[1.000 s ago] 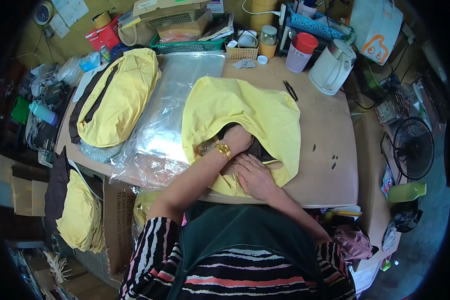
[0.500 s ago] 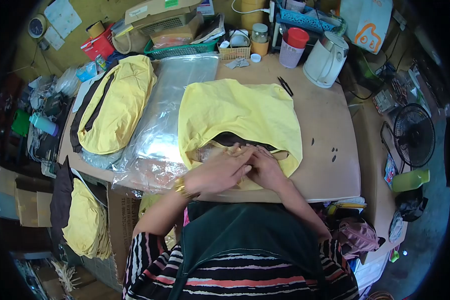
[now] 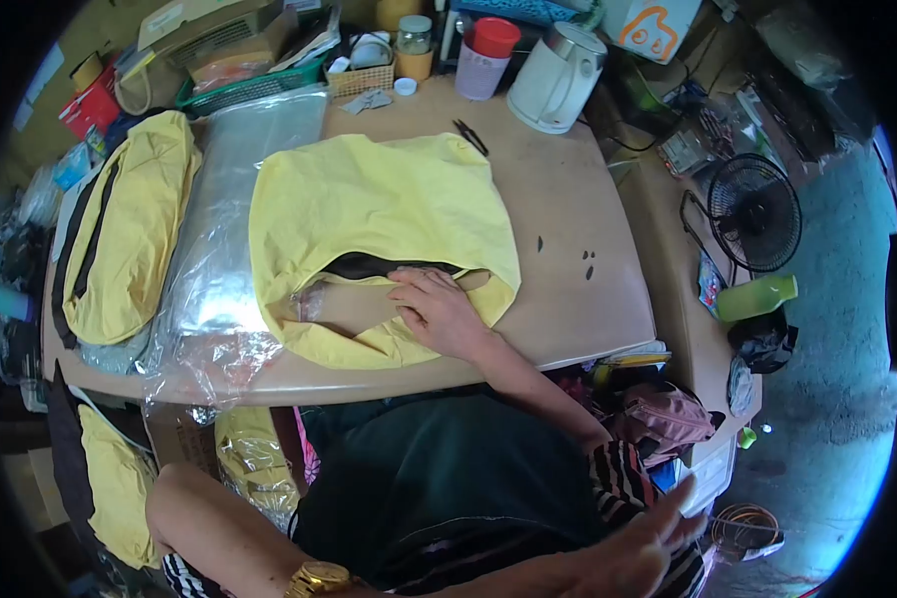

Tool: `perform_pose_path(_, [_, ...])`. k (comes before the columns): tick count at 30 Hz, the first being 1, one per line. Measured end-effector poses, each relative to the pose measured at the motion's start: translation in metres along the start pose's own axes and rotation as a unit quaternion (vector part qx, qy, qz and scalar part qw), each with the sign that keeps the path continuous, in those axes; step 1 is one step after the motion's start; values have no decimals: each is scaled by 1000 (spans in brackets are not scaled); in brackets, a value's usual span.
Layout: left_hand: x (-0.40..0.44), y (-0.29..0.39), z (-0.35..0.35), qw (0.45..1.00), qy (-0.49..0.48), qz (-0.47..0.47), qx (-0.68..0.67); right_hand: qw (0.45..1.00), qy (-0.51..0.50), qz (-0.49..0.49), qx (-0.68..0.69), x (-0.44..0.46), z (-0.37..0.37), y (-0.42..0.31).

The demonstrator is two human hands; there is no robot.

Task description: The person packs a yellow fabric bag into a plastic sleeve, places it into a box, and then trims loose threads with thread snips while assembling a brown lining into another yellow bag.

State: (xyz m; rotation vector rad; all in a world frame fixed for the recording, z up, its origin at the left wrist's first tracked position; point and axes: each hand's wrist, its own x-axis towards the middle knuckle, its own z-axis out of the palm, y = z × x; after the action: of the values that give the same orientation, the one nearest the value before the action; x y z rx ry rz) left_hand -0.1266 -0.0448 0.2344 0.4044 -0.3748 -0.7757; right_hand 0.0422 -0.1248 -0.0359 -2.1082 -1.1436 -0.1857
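Note:
A yellow cloth bag [image 3: 379, 199] with a dark opening edge [image 3: 364, 265] lies flat on the table, its strap looped toward me. My right hand [image 3: 444, 314] is at that opening, fingers bent and closed on the edge; the fingertips are partly hidden. My left hand [image 3: 633, 553] is away from the bag, low at the right in front of my body. Its fingers are apart and blurred by motion, and nothing shows in them. A gold watch [image 3: 319, 576] is on my left wrist.
Clear plastic sheets [image 3: 239, 199] lie left of the bag, beside stacked yellow bags [image 3: 135, 229]. Black thread snips [image 3: 470, 138], a white kettle [image 3: 558, 80] and a pink cup [image 3: 482, 75] stand or lie behind. A fan [image 3: 754, 211] and a green bottle [image 3: 757, 297] are at right.
My left hand has left the bag's opening and swung down across my body to the right. My right hand stays at the opening. The view has shifted right.

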Motion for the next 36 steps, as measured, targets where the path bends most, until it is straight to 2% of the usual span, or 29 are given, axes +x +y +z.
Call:
perform_pose_path(3, [-2,-2,2,1000,-18,6,23,1000,8,4,2,-3,-4,-3])
perform_pose_path(7, [-3,3,-8,982,-19,37,186,1000,2,5,6,-1,-6,-2])
perform_pose_path(10, [2,7,-12,952,-32,104,287,1000,-2,3,9,0,-3,-1])
perform_pose_path(11, [1,9,-18,919,-34,125,371,1000,-5,1,9,-1,-4,0])
perform_pose_path(14, [-6,16,-17,864,9,134,486,1000,2,-2,8,-1,-4,-1])
perform_pose_path(15, [-5,15,-28,818,-13,167,551,1000,3,-3,8,0,-4,-1])
perform_pose_path(17, [-4,9,-39,768,-34,193,610,1000,6,-7,9,-1,-5,-2])
perform_pose_path(18, [-4,4,-40,701,12,244,670,1000,5,-4,13,-2,-3,-3])
perform_pose_path(20, [-5,3,-35,626,65,292,720,1000,3,1,2,-2,-4,-1])
perform_pose_path(21, [-11,6,-26,781,62,175,596,1000,2,-3,4,-2,-3,0])
perform_pose_path(23, [-8,12,-15,913,55,46,402,1000,-11,-4,-4,3,-7,0])
perform_pose_path(24, [-7,16,-8,951,73,-16,299,1000,-16,9,-12,-1,-6,-4])
perform_pose_path(25, [-3,15,-8,953,52,-1,299,1000,-7,-4,-7,0,-4,-2])
perform_pose_path(28, [6,24,-5,951,30,-64,302,1000,-4,-17,-5,1,-4,-1])
perform_pose_path(29, [6,23,-7,929,8,-37,369,1000,-2,-4,-1,2,-4,-3])
perform_pose_path(30, [16,47,-5,932,-35,-133,336,1000,-3,-11,3,5,-5,-2])
perform_pose_path(32, [34,95,-1,891,-116,-328,292,1000,5,-16,-9,3,-4,-3])
perform_pose_path(36, [52,57,-7,807,-148,-233,523,1000,-13,-14,-13,4,-4,-3])
